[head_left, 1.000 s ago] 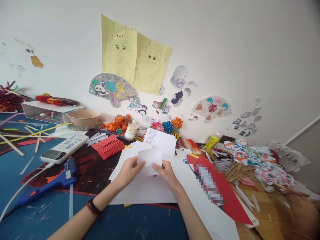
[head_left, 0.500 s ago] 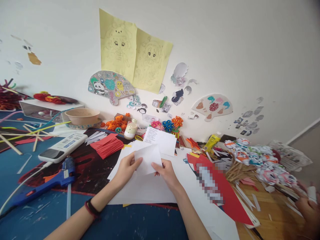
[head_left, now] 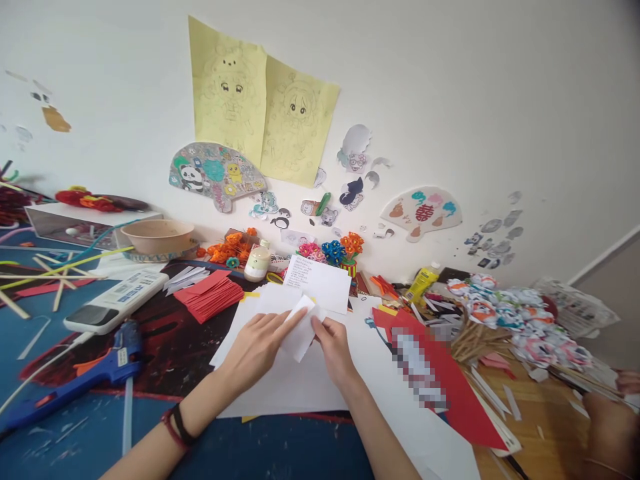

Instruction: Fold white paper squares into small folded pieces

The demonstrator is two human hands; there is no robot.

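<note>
A small sheet of white paper point(head_left: 300, 333), now folded into a narrower shape, is held above the larger white sheets point(head_left: 280, 393) on the table. My left hand point(head_left: 255, 347) has its index finger stretched along the paper's upper part, with the thumb hidden behind. On the other side, my right hand point(head_left: 331, 340) pinches the paper's right edge between thumb and fingers. Just beyond lies a white card with handwriting point(head_left: 320, 283). A stack of red paper pieces point(head_left: 213, 298) sits left of my hands.
A blue glue gun point(head_left: 100, 380) and a white power strip point(head_left: 117, 303) lie to the left. Red paper point(head_left: 450, 393) is at the right, near paper flowers point(head_left: 505, 313) on sticks. Another person's hand point(head_left: 607, 420) shows at the right edge. A bottle point(head_left: 259, 260) stands behind.
The paper was a flat, wider sheet held by both hands; now it is folded narrower. My left hand has moved over it with the index finger extended. The other person's hand has shifted.
</note>
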